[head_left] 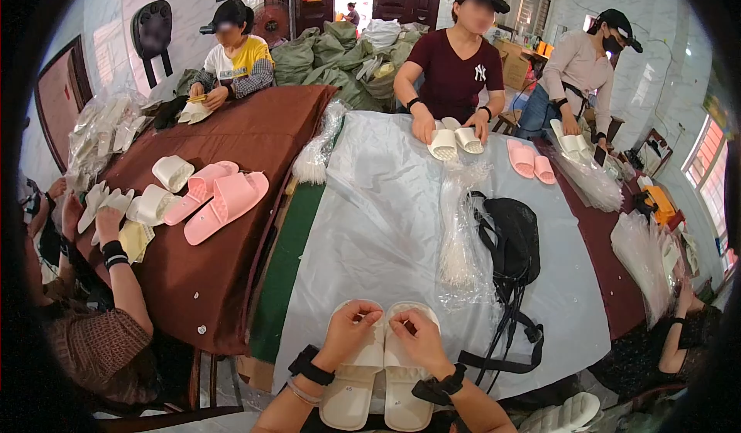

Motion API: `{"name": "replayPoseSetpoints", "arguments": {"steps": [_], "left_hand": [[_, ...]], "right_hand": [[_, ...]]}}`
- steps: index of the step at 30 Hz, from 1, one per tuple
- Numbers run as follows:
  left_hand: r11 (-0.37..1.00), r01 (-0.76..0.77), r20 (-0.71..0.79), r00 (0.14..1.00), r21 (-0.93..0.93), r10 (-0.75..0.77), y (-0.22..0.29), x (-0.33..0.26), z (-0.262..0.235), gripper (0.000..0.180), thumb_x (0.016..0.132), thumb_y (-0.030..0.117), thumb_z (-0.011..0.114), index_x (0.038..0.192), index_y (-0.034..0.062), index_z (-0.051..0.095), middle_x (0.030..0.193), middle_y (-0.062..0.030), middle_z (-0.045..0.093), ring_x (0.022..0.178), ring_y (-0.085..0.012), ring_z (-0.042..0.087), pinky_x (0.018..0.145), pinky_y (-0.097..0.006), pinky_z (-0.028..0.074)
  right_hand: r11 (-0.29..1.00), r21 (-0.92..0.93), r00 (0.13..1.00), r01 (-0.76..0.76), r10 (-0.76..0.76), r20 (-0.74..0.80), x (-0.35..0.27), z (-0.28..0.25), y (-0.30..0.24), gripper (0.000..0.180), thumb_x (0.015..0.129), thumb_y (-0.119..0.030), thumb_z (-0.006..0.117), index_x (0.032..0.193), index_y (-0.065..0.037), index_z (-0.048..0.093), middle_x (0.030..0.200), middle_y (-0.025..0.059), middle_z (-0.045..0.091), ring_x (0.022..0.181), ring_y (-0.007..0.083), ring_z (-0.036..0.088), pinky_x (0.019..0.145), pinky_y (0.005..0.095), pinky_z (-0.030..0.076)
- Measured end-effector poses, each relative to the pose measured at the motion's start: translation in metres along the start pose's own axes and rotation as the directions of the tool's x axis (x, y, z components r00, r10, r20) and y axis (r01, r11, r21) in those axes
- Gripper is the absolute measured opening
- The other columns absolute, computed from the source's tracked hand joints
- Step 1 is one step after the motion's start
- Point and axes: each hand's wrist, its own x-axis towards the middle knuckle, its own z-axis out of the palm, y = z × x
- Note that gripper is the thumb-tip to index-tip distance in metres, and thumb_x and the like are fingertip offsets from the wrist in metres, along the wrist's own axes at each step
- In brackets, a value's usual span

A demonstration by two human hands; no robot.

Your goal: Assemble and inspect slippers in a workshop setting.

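On the far left a co-worker's arm (116,279) is reaching over the brown-covered desk (231,279), where pink slippers (220,197) and white ones (171,172) are lying loose. Nearer the middle, the person's left hand (347,336) is resting on the left cream slipper (356,379), fingers curled and pinching at its strap; the right hand (421,342) is doing the same on the right cream slipper (405,383). The pair is lying side by side, touching, at the near edge of the grey plastic sheet (386,201).

The sheet is looking slick (and the pair is sitting close to the edge), so a tug on the straps could be sending a slipper off the desk.

Just beyond, a clear plastic bag (461,232) is holding a bundle of thin white ties, and beside it a black waist bag (513,236) is lying shut, its contents hidden. Further right, more clear bags (644,259) are piling up.
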Motion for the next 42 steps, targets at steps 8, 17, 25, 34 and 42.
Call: {"name": "replayPoseSetpoints", "arguments": {"steps": [8,17,25,34,42], "left_hand": [[0.993,-0.084,0.100,0.992,0.077,0.076,0.000,0.003,0.000,0.011,0.080,0.012,0.062,0.089,0.0054,0.064,0.088,-0.0016,0.062,0.078,-0.0104,0.055,0.067,-0.022,0.043],[0.992,-0.065,0.050,0.997,0.112,0.060,-0.003,0.002,-0.001,0.010,0.080,0.013,0.062,0.087,0.0055,0.064,0.086,-0.0010,0.062,0.077,-0.0099,0.055,0.065,-0.023,0.043],[0.996,-0.048,0.072,0.996,0.077,0.043,0.002,0.000,0.001,0.010,0.081,0.013,0.062,0.087,0.0052,0.064,0.086,-0.0011,0.062,0.076,-0.0098,0.055,0.066,-0.024,0.044],[0.989,-0.063,0.083,0.995,0.133,0.052,0.003,0.000,0.001,0.011,0.081,0.013,0.062,0.086,0.0042,0.063,0.084,-0.0018,0.062,0.075,-0.0098,0.055,0.066,-0.024,0.044],[0.988,-0.097,0.075,0.993,0.118,0.089,0.006,0.000,0.001,0.010,0.082,0.010,0.059,0.089,0.0031,0.062,0.085,-0.0030,0.061,0.073,-0.0113,0.055,0.067,-0.024,0.044]], "right_hand": [[1.000,0.008,1.000,0.012,-0.012,-0.001,0.002,0.001,0.004,0.014,0.080,-0.013,0.061,0.088,-0.002,0.059,0.080,0.0085,0.057,0.063,0.0155,0.055,0.058,0.0261,0.044],[0.999,-0.006,0.999,-0.040,0.040,0.021,0.000,-0.001,-0.001,0.016,0.080,-0.016,0.061,0.088,-0.002,0.059,0.080,0.0085,0.058,0.064,0.0168,0.056,0.058,0.0270,0.045],[0.999,-0.039,1.000,0.009,-0.008,0.017,0.000,0.002,0.006,0.017,0.081,-0.018,0.061,0.088,-0.003,0.059,0.081,0.0099,0.058,0.064,0.0189,0.056,0.059,0.0281,0.045],[1.000,0.004,1.000,-0.007,0.007,0.009,0.000,0.002,0.007,0.014,0.081,-0.015,0.061,0.088,-0.002,0.059,0.077,0.0066,0.057,0.062,0.0131,0.052,0.058,0.0252,0.043],[1.000,-0.011,1.000,-0.014,0.014,0.008,0.002,0.000,0.001,0.015,0.080,-0.015,0.061,0.086,-0.001,0.058,0.078,0.0086,0.056,0.063,0.0157,0.054,0.059,0.0265,0.044]]}}
